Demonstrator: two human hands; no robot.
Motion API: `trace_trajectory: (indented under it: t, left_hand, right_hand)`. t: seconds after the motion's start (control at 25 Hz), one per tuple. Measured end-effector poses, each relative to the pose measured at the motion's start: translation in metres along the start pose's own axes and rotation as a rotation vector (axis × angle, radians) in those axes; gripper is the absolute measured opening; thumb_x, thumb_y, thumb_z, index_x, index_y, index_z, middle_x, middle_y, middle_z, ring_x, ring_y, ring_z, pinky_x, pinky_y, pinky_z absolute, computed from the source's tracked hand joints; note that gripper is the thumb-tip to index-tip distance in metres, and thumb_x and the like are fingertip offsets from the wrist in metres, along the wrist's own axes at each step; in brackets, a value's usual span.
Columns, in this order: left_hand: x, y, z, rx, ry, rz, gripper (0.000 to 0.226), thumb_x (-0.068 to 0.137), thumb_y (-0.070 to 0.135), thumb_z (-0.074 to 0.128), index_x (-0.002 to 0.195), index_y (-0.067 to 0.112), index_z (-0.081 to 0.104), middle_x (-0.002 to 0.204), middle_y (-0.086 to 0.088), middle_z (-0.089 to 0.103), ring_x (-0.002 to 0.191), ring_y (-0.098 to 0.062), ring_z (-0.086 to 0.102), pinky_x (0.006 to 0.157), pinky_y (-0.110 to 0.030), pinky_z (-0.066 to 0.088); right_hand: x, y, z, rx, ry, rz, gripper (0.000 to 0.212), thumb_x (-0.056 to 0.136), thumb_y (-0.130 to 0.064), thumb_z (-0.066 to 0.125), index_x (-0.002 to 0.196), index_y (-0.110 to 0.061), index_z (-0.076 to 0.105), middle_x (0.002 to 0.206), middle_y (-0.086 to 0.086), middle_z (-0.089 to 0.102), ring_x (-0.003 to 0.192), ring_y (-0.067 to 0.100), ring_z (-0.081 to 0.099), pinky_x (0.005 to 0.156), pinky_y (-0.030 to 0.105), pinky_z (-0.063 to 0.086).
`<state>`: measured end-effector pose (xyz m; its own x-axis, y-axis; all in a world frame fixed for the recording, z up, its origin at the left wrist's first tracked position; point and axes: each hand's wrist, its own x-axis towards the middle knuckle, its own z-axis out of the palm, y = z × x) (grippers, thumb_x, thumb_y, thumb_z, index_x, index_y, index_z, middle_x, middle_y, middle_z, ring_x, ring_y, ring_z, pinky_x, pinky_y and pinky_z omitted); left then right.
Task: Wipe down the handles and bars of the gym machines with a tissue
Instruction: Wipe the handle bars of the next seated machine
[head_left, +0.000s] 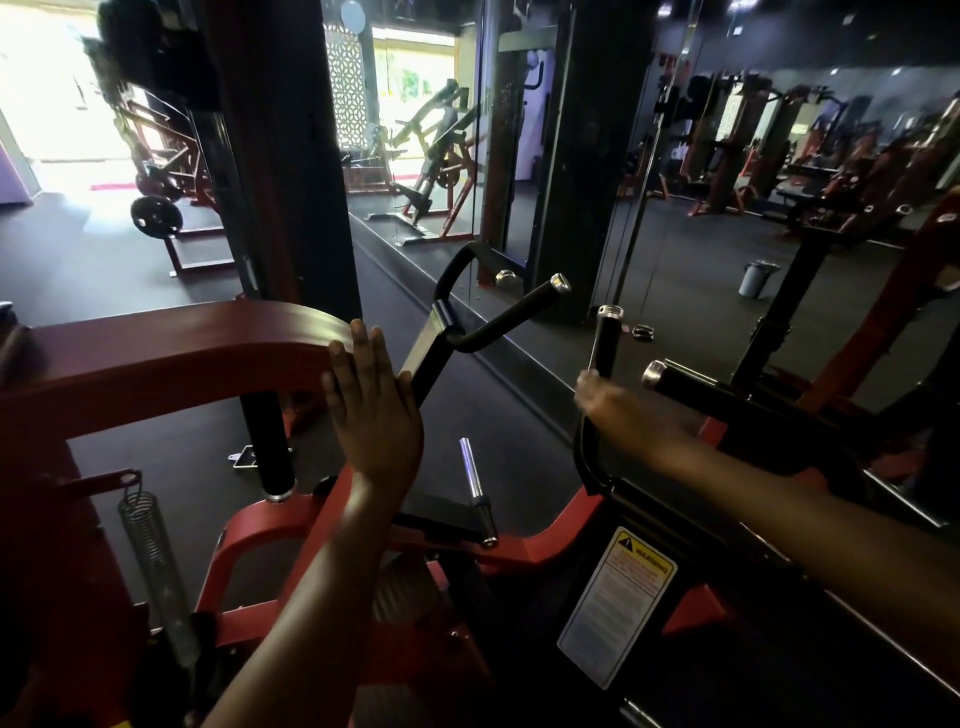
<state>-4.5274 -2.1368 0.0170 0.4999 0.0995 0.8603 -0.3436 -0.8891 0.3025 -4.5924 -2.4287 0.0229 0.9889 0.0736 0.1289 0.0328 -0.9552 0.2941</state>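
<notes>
My left hand lies flat with straight fingers on the end of the curved red arm of the machine. A black bent handle with a chrome cap juts out just right of that hand. My right hand is blurred at the base of an upright black grip on the right side. Whether it holds that grip or a tissue cannot be made out. Another black grip with a chrome end lies right of it. No tissue shows anywhere.
A chrome peg stands on the red frame below the hands. A warning label is on the black panel. A coil spring hangs at left. Mirrors line the wall ahead, and other machines stand beyond.
</notes>
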Motion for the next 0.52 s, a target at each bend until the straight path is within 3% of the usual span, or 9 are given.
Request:
trace_trajectory:
  t: [0.08,0.16,0.24,0.32,0.4,0.52]
  left_hand:
    - [0.001,0.000,0.000,-0.010,-0.003,0.009,0.059,0.103,0.025,0.037,0.154,0.011,0.011,0.160,-0.005,0.006,0.147,-0.020,-0.016,0.119,-0.039,-0.007]
    - [-0.001,0.000,0.002,-0.024,-0.020,0.013,0.059,0.103,0.026,0.035,0.154,0.012,0.009,0.160,-0.003,0.001,0.147,-0.021,-0.016,0.119,-0.040,-0.007]
    - [-0.001,0.000,0.003,-0.044,-0.023,0.006,0.056,0.103,0.027,0.030,0.154,0.012,0.011,0.161,-0.006,0.007,0.147,-0.021,-0.015,0.119,-0.041,-0.005]
    - [-0.002,0.000,0.003,-0.039,-0.013,0.007,0.055,0.104,0.028,0.026,0.154,0.012,0.012,0.160,-0.009,0.013,0.148,-0.021,-0.014,0.119,-0.041,-0.005]
    - [-0.002,0.000,0.003,-0.041,-0.008,0.009,0.055,0.103,0.028,0.028,0.153,0.012,0.012,0.160,-0.010,0.016,0.147,-0.020,-0.015,0.120,-0.040,-0.006]
    - [-0.002,-0.002,0.004,-0.028,-0.004,0.015,0.056,0.103,0.027,0.032,0.153,0.011,0.013,0.159,-0.012,0.018,0.147,-0.021,-0.016,0.120,-0.040,-0.006]
  right_hand:
    - [-0.023,-0.024,-0.003,0.026,-0.135,-0.163,0.027,0.093,-0.002,0.041,0.113,0.004,0.058,0.118,0.023,0.055,0.111,0.035,0.053,0.096,0.044,0.043]
    - [-0.009,-0.012,-0.017,0.003,-0.054,-0.242,0.023,0.095,-0.011,0.043,0.105,-0.002,0.062,0.107,0.016,0.060,0.101,0.029,0.057,0.091,0.040,0.046]
    - [0.029,0.013,-0.046,-0.082,0.023,-0.103,0.020,0.094,-0.008,0.048,0.107,-0.006,0.062,0.112,0.011,0.060,0.108,0.024,0.055,0.095,0.035,0.045]
    - [0.052,0.033,-0.061,-0.121,-0.017,0.049,0.023,0.095,-0.013,0.048,0.114,-0.011,0.060,0.124,0.008,0.056,0.126,0.025,0.043,0.106,0.042,0.033]
    - [0.053,0.027,-0.057,-0.113,-0.037,0.057,0.025,0.096,-0.014,0.046,0.116,-0.011,0.060,0.122,0.007,0.057,0.124,0.025,0.044,0.108,0.039,0.026]
    - [0.013,-0.013,-0.019,-0.034,-0.035,-0.139,0.026,0.093,-0.003,0.044,0.110,-0.009,0.062,0.114,0.009,0.060,0.114,0.024,0.053,0.110,0.032,0.023]
